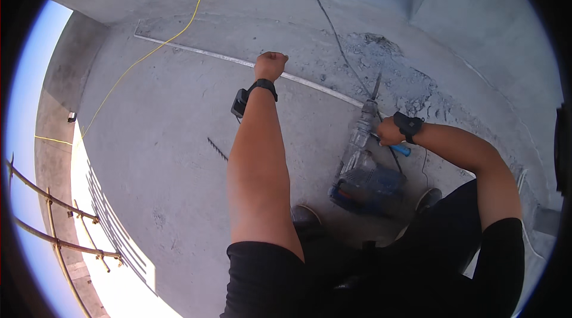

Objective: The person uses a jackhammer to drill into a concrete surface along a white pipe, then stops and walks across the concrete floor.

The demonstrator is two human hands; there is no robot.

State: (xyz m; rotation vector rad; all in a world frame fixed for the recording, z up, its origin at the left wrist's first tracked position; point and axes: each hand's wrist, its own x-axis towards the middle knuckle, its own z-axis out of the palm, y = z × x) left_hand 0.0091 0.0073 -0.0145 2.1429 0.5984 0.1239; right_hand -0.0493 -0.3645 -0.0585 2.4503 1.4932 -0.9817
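My right hand [389, 132] is closed at the side handle of a dusty demolition hammer [360, 130]; the blue handle end [401, 150] sticks out below my fingers. The hammer's dark blue body [366, 190] is close to my feet, and its pointed chisel [376, 87] aims at broken concrete [381, 56]. My left hand [271, 65] is held out ahead with its fingers curled in. It overlaps a long pale straight bar [202, 51] in view, and whether it touches the bar or holds something small is hidden.
A spiral drill bit [217, 148] lies on the concrete floor [167, 157], partly behind my left forearm. A yellow cord [128, 67] crosses the left side, and a dark cable [333, 29] runs to the hammer. Scaffold poles [59, 240] stand beyond the left edge; walls rise at right.
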